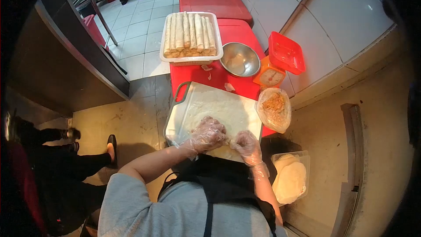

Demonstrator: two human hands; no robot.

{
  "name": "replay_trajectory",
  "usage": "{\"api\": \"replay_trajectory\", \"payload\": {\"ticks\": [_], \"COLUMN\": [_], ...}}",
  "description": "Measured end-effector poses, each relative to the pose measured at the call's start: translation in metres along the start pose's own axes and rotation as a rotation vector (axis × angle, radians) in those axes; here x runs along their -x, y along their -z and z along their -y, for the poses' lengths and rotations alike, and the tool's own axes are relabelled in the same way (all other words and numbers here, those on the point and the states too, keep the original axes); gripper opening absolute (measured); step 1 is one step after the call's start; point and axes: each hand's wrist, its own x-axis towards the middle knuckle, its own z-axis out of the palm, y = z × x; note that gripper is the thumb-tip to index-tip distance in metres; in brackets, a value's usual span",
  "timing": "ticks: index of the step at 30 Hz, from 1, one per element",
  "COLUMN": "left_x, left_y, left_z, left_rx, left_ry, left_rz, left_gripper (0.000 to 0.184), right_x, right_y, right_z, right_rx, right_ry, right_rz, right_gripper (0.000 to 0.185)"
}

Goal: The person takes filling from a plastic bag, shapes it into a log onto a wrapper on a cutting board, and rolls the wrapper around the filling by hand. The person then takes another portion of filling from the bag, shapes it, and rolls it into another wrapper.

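Observation:
My left hand (209,132), in a clear plastic glove, is curled closed low over the white cutting board (215,98). Close by on its right, my gloved right hand (247,145) is closed too, fingers pinched downward. A pale, thin spring roll wrapper (224,152) shows between and below both hands, at the board's near edge; my fingertips are on it, partly hidden by the gloves. Beside the board's right edge sits a plastic-lined bowl of orange-brown filling (273,105). Beyond the board, a white tub (165,52) holds several rolled spring rolls (188,33) stacked in layers.
A metal bowl (240,59) stands beside the tub, next to an orange kitchen scale (269,77) with a red tray (286,52). Round wrappers (289,180) lie in a clear container at lower right. A tiled wall (326,26) borders the right. Other people's legs show at left and far back.

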Motion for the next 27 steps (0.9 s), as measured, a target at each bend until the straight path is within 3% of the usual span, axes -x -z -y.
{"api": "replay_trajectory", "payload": {"ticks": [1, 2, 4, 8, 10, 20, 23, 26, 27], "left_x": [-0.002, -0.003, -0.004, -0.009, -0.009, -0.017, -0.021, -0.024, -0.023], "left_y": [-0.002, -0.004, -0.006, -0.007, -0.007, -0.009, -0.012, -0.015, -0.016], "left_z": [-0.003, -0.004, -0.003, -0.004, -0.009, -0.022, -0.018, -0.026, -0.024], "left_rx": [-0.014, -0.027, -0.033, -0.038, -0.019, 0.047, -0.068, 0.031, 0.023], "left_ry": [0.001, 0.001, 0.018, 0.062, 0.062, 0.085, 0.085, 0.038, 0.028], "left_rz": [-0.074, -0.149, 0.008, 0.171, 0.107, 0.087, 0.224, -0.084, -0.027], "left_gripper": [0.025, 0.024, 0.024, 0.025, 0.024, 0.024, 0.024, 0.022, 0.021], "right_x": [-0.002, -0.006, -0.01, -0.004, -0.006, 0.003, 0.01, 0.012, 0.012], "right_y": [0.001, 0.0, 0.0, -0.005, -0.004, 0.01, 0.011, 0.019, 0.024], "right_z": [0.006, 0.006, 0.005, -0.018, -0.02, -0.011, -0.027, -0.011, -0.002], "right_rx": [0.059, 0.084, 0.135, 0.169, 0.23, 0.241, 0.23, 0.142, 0.082], "right_ry": [-0.041, 0.08, 0.32, 0.361, 0.433, 0.375, 0.354, 0.269, 0.225], "right_rz": [-0.004, -0.033, -0.091, -0.052, -0.061, -0.151, -0.11, -0.11, -0.118], "right_gripper": [0.031, 0.031, 0.029, 0.031, 0.033, 0.035, 0.037, 0.035, 0.034]}}
